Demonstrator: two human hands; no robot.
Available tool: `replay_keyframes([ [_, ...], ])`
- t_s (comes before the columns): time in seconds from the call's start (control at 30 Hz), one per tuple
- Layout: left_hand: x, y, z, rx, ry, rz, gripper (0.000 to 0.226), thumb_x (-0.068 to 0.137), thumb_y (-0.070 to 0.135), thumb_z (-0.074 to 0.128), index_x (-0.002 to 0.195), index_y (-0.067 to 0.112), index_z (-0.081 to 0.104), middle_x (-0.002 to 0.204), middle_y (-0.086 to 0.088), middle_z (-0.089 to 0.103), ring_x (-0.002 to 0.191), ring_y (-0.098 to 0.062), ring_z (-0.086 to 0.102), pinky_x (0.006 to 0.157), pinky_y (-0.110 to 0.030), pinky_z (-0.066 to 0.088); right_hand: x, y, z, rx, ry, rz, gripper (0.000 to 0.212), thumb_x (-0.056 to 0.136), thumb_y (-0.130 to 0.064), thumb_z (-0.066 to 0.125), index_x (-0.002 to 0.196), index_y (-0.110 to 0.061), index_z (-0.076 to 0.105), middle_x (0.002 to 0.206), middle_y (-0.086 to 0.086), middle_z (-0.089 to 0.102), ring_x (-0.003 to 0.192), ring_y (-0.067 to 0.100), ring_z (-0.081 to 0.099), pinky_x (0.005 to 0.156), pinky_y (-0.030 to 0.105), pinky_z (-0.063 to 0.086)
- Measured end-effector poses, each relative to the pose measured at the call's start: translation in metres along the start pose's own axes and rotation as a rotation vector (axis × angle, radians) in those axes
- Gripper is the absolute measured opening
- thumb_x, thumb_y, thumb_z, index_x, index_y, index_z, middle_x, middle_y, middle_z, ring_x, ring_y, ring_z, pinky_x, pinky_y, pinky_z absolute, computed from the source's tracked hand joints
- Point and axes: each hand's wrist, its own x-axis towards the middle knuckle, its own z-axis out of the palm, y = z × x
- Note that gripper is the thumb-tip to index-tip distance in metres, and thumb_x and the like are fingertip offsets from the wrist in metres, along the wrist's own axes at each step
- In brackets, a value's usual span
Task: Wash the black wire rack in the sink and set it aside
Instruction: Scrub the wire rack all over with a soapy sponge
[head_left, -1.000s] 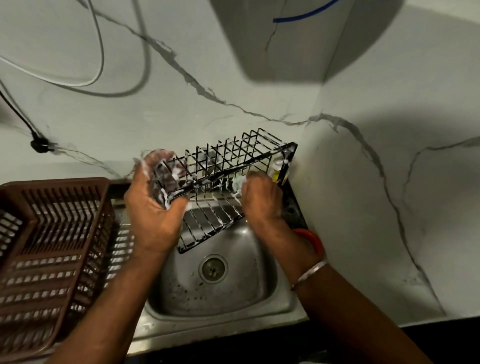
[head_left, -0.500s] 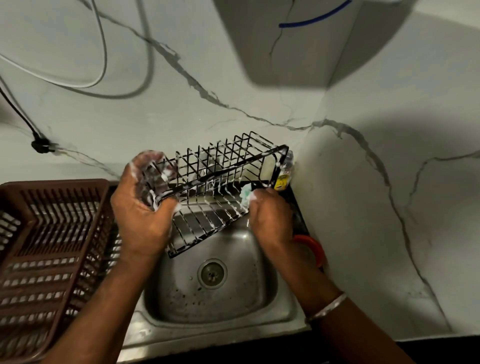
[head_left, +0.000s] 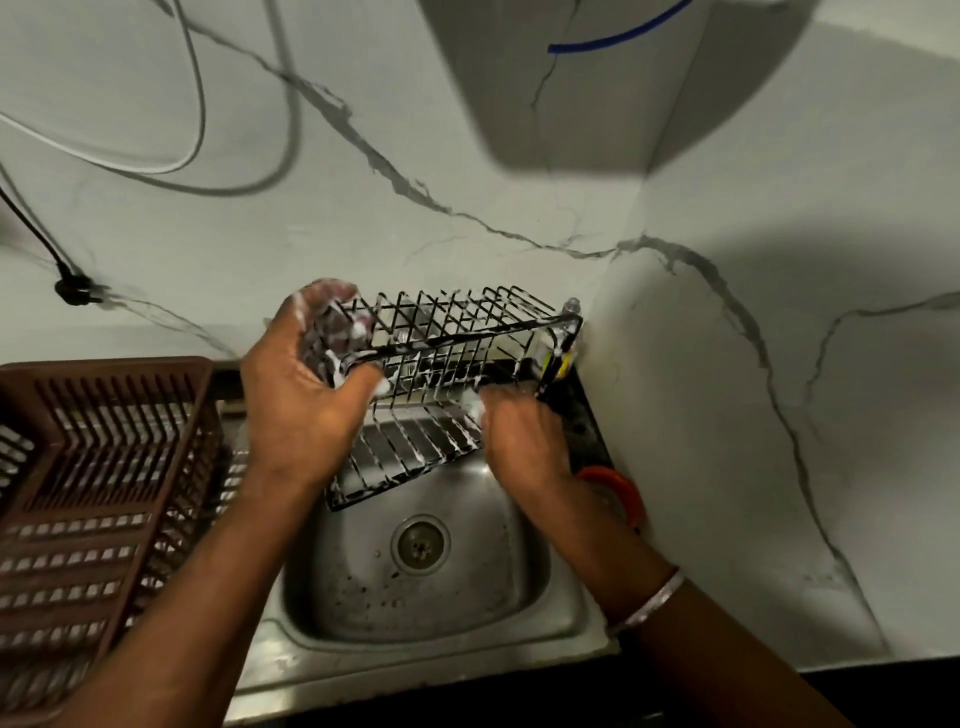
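A black wire rack (head_left: 457, 332), streaked with white foam, is held tilted above the steel sink (head_left: 566, 587). My left hand (head_left: 306, 395) grips the rack's left end, soapy fingers curled round the wires. My right hand (head_left: 519, 431) is at the rack's lower right side, fingers curled with a pale foamy scrubber showing at their tips against the wires. What exactly the right hand holds is mostly hidden.
A brown plastic dish basket (head_left: 104, 493) stands left of the sink. A small bottle with a yellow label (head_left: 561, 348) sits in the back corner behind the rack. A red-rimmed object (head_left: 618, 488) lies right of the sink. Marble walls close the back and right.
The rack has tilted and shifted slightly left. My right hand has slid down along its lower right side, rubbing the wires. My left hand keeps its grip.
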Motion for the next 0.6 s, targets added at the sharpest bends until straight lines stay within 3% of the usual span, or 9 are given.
replay_keyframes([
  [0.1, 0.003, 0.008, 0.002, 0.052, -0.031, -0.023, 0.060, 0.073, 0.018, 0.073, 0.133, 0.019, 0.064, 0.120, 0.003, 0.072, 0.111, -0.012, 0.072, 0.097, -0.033, 0.060, 0.001, -0.010, 0.003, 0.045, -0.115, 0.030, 0.024, 0.099, -0.014, 0.054, 0.123, -0.016, 0.053, 0.108, 0.011, 0.069, 0.097, 0.031, 0.067, 0.075, 0.036, 0.049],
  [0.23, 0.010, 0.018, 0.003, 0.114, -0.059, -0.076, 0.055, 0.080, 0.021, 0.079, 0.133, 0.025, 0.064, 0.116, 0.010, 0.071, 0.109, -0.008, 0.071, 0.096, -0.042, 0.061, 0.005, -0.007, 0.005, 0.101, -0.217, 0.186, 0.032, 0.103, -0.028, 0.043, 0.134, -0.019, 0.048, 0.113, 0.014, 0.067, 0.105, 0.038, 0.066, 0.084, 0.042, 0.052],
  [0.33, 0.027, 0.029, 0.004, 0.207, -0.232, -0.091, 0.058, 0.089, 0.023, 0.082, 0.142, 0.028, 0.058, 0.120, 0.012, 0.067, 0.109, -0.004, 0.066, 0.100, -0.037, 0.056, -0.005, -0.016, 0.013, 0.137, -0.245, 0.186, 0.031, 0.103, -0.030, 0.044, 0.132, -0.019, 0.051, 0.112, 0.014, 0.069, 0.106, 0.038, 0.066, 0.077, 0.037, 0.044],
  [0.4, 0.036, 0.036, 0.001, 0.260, -0.392, -0.059, 0.074, 0.088, 0.046, 0.079, 0.153, 0.032, 0.047, 0.134, 0.007, 0.063, 0.116, -0.007, 0.062, 0.104, -0.034, 0.049, -0.009, -0.021, 0.019, 0.198, -0.235, 0.209, 0.031, 0.104, -0.030, 0.046, 0.132, -0.018, 0.053, 0.109, 0.012, 0.071, 0.101, 0.032, 0.067, 0.072, 0.032, 0.039],
  [0.47, 0.040, 0.035, -0.009, 0.279, -0.487, -0.007, 0.093, 0.083, 0.070, 0.071, 0.162, 0.039, 0.033, 0.161, 0.006, 0.047, 0.137, -0.013, 0.051, 0.112, -0.038, 0.040, -0.009, -0.025, 0.022, 0.274, -0.245, 0.263, 0.035, 0.104, -0.030, 0.047, 0.137, -0.020, 0.053, 0.113, 0.009, 0.070, 0.095, 0.025, 0.062, 0.071, 0.029, 0.036],
  [0.53, 0.036, 0.031, -0.021, 0.230, -0.418, 0.027, 0.098, 0.082, 0.079, 0.066, 0.164, 0.045, 0.025, 0.169, 0.012, 0.034, 0.146, -0.012, 0.043, 0.115, -0.043, 0.038, -0.009, -0.030, 0.021, 0.342, -0.253, 0.305, 0.033, 0.105, -0.031, 0.047, 0.136, -0.022, 0.055, 0.114, 0.007, 0.069, 0.095, 0.023, 0.061, 0.071, 0.029, 0.040],
  [0.6, 0.025, 0.018, -0.024, 0.032, -0.227, -0.009, 0.096, 0.082, 0.073, 0.064, 0.165, 0.044, 0.024, 0.168, 0.009, 0.036, 0.146, -0.014, 0.046, 0.116, -0.051, 0.042, -0.009, -0.033, 0.019, 0.428, -0.236, 0.321, 0.026, 0.105, -0.032, 0.047, 0.128, -0.022, 0.058, 0.107, 0.004, 0.068, 0.091, 0.020, 0.061, 0.070, 0.031, 0.048],
])
